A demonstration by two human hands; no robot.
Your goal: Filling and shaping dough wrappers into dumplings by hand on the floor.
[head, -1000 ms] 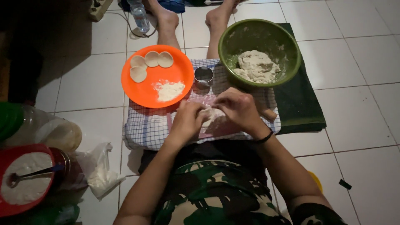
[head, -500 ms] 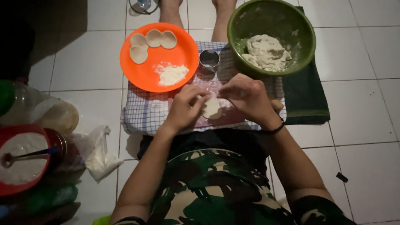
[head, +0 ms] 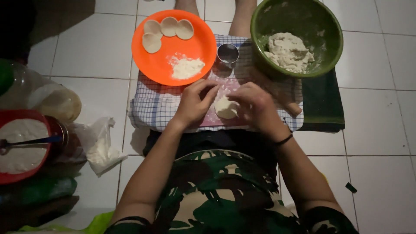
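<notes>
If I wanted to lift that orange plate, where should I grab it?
Probably the orange plate by its bare left rim, coming from the left. Dough discs sit at the top, flour lower right, and a metal cup crowds the right edge.

Both hands meet over a small lump of dough [head: 226, 108] on the checked cloth [head: 151, 110]. The left hand [head: 195, 102] touches its left side, and the right hand [head: 255, 104] covers its right side. At the far left corner of the cloth sits an orange plate [head: 167, 65] with three dough discs [head: 168, 29] and a little flour pile [head: 187, 67]. A round metal cutter [head: 228, 53] stands between the plate and a green bowl [head: 329, 41] of dough.
</notes>
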